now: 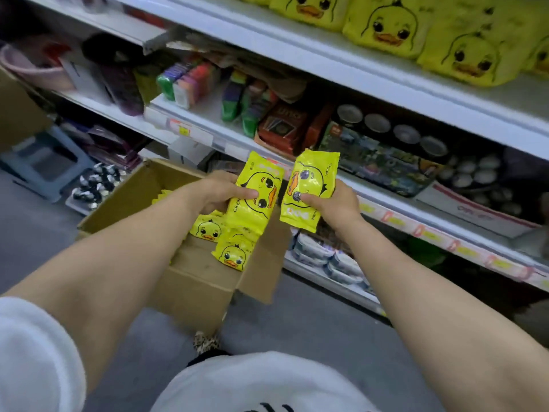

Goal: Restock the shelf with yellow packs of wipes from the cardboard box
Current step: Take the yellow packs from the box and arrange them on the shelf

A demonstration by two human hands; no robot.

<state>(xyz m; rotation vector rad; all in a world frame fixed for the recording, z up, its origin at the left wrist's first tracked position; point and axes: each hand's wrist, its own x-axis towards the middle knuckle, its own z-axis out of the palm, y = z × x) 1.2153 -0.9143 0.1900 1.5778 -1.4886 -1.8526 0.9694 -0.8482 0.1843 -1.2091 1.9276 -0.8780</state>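
Cardboard box [190, 281] stands open on the floor, more duck-printed packs [230, 254] inside, partly hidden by the forearm. Left hand [221, 190] grips one yellow pack [255, 194] above the box, thumb on its front, fingers hidden behind. Its long axis runs up and down, top leaning right; the duck face lies sideways, beak rightward. Right hand [335, 203] grips a second pack [307, 188] just beside it, likewise upright, beak leftward. Lettering on both is blurred. Bigger duck packs [383, 25] line the top shelf [326, 55], cut off above.
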